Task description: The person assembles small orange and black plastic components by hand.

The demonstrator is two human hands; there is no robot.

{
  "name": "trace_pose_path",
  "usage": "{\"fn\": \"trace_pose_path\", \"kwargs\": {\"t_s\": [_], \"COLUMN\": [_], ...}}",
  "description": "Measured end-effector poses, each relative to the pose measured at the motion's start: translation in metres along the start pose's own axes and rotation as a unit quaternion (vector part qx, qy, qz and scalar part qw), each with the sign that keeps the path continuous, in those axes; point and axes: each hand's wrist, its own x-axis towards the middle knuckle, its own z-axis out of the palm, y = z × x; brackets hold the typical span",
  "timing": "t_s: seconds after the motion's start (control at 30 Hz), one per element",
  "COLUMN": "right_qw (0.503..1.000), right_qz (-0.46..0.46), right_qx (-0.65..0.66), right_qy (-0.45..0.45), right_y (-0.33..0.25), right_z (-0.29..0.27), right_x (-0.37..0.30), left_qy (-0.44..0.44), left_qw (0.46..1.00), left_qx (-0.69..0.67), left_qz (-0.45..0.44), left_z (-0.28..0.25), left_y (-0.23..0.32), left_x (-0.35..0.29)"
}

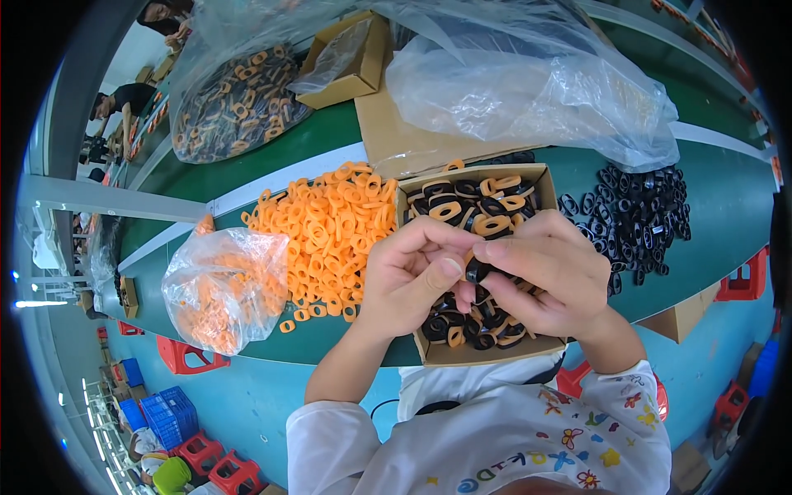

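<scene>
Over an open cardboard box (495,355), my two hands meet around a small black oval piece (473,269), partly hidden by the fingers. My left hand (408,276) pinches it from the left between thumb and fingers. From the other side my right hand (549,272) grips it with thumb and fingertips. Inside the box lie many joined black-and-orange oval rings (492,224). To the left spreads a heap of loose orange oval rings (330,239), right up beside the box. On the right, a scattered pile of black oval pieces (635,210) covers part of the green table.
A clear bag of orange rings (227,289) stands at the table's left edge. Behind are a large bag of black-and-orange rings (239,107), a small carton (342,62) and crumpled plastic sheeting (528,91). Red stools (190,355) and blue crates (169,417) stand on the floor.
</scene>
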Motion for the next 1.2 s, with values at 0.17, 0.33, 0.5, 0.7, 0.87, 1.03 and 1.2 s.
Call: {"fn": "trace_pose_path", "kwargs": {"t_s": [0.17, 0.33, 0.5, 0.7, 0.87, 1.03, 1.2], "right_qw": [1.0, 1.0, 0.999, 1.0, 1.0, 0.999, 0.999], "right_qz": [-0.007, -0.007, 0.006, -0.008, -0.011, -0.008, 0.001], "right_qx": [-0.012, -0.029, -0.042, -0.029, -0.026, -0.028, -0.032], "right_qy": [0.011, 0.009, -0.008, 0.01, 0.012, 0.018, 0.021], "right_y": [-0.001, -0.0008, -0.0016, -0.0006, -0.0007, -0.0031, -0.0048], "right_z": [0.0023, 0.0015, -0.0019, 0.0001, 0.0007, 0.0024, 0.0034], "right_x": [-0.0002, 0.0006, 0.0032, 0.0021, 0.0015, 0.002, 0.0011], "left_qy": [0.018, 0.037, 0.008, 0.025, 0.023, 0.034, 0.031], "left_qw": [1.0, 0.999, 0.999, 0.999, 0.999, 0.999, 0.998], "left_qx": [0.005, 0.021, 0.028, 0.029, 0.029, 0.039, 0.047], "left_qz": [-0.008, -0.004, 0.013, 0.013, 0.014, 0.009, 0.018], "left_z": [0.0033, 0.0048, 0.0034, 0.0062, 0.007, 0.0077, 0.0084], "left_y": [0.0007, 0.0003, -0.0008, -0.0012, -0.0008, -0.001, 0.0], "left_x": [0.0001, -0.0015, -0.0022, -0.0017, -0.0011, -0.0005, -0.0015]}}
